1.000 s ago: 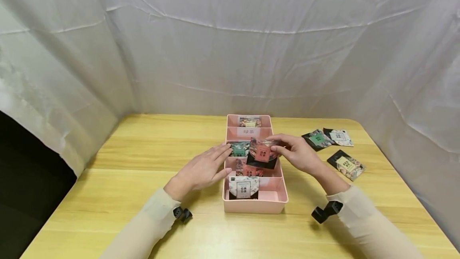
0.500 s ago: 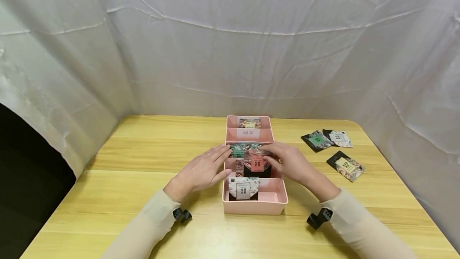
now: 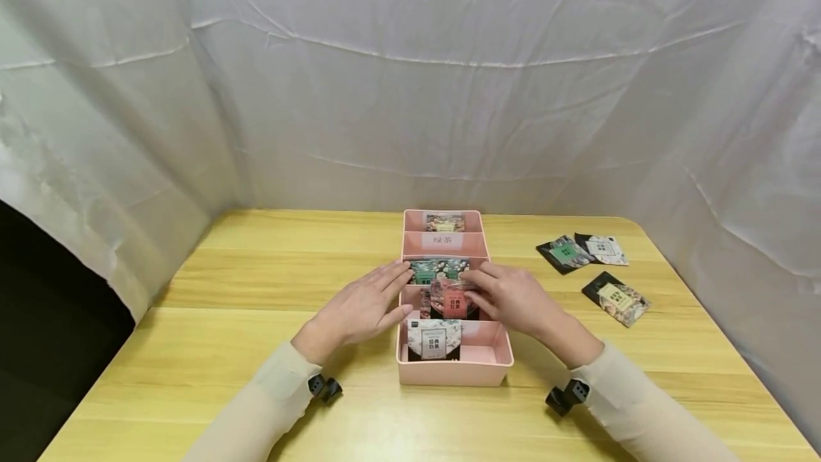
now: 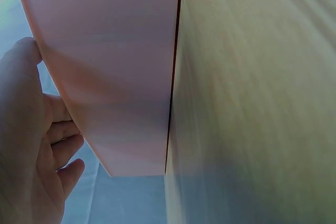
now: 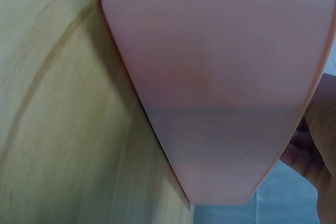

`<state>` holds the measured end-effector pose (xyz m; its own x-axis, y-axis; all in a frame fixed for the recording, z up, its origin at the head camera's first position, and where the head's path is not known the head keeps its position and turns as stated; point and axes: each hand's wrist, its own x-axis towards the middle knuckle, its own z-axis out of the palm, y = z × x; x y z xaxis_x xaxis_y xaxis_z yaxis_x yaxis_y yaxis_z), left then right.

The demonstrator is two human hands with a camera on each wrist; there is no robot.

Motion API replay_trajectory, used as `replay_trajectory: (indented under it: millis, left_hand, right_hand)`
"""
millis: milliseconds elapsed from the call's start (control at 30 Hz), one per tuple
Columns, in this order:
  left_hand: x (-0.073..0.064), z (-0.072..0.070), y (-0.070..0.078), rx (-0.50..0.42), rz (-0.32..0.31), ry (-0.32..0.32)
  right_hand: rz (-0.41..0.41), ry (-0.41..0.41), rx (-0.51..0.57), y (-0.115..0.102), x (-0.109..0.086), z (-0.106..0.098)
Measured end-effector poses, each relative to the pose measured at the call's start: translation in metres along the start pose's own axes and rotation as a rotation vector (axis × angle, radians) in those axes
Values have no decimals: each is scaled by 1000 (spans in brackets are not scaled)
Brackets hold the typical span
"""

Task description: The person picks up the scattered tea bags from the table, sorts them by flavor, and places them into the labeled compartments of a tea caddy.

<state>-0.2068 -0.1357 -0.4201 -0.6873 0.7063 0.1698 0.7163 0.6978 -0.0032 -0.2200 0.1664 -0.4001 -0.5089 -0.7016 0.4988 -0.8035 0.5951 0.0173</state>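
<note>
Your left hand (image 3: 362, 303) rests, fingers extended, on the left rim of the pink box (image 3: 454, 375); your right hand (image 3: 516, 303) pinches a red packet (image 3: 454, 303) in the second compartment from you. Nearest, a white packet (image 3: 434, 342) stands in the front compartment. Another red packet (image 3: 425, 304) shows behind yours. Right of the box, a loose yellow packet (image 3: 616, 298) lies on the table (image 3: 192, 348). Farther off come green packets (image 3: 425, 271) in the third compartment, loose green (image 3: 564, 254) and white ones (image 3: 603, 249) touching, and a boxed yellow packet (image 3: 445, 223).
</note>
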Motion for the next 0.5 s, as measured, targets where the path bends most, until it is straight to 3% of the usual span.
replay_trajectory:
  millis: [200,500]
  left_hand:
    - [0,0,0,-6,-1,-3]
    - [0,0,1,-5,-12,-13]
  right_hand:
    - [-42,11,-29,0,-3,2]
    - [30,36,29,4,-9,-1]
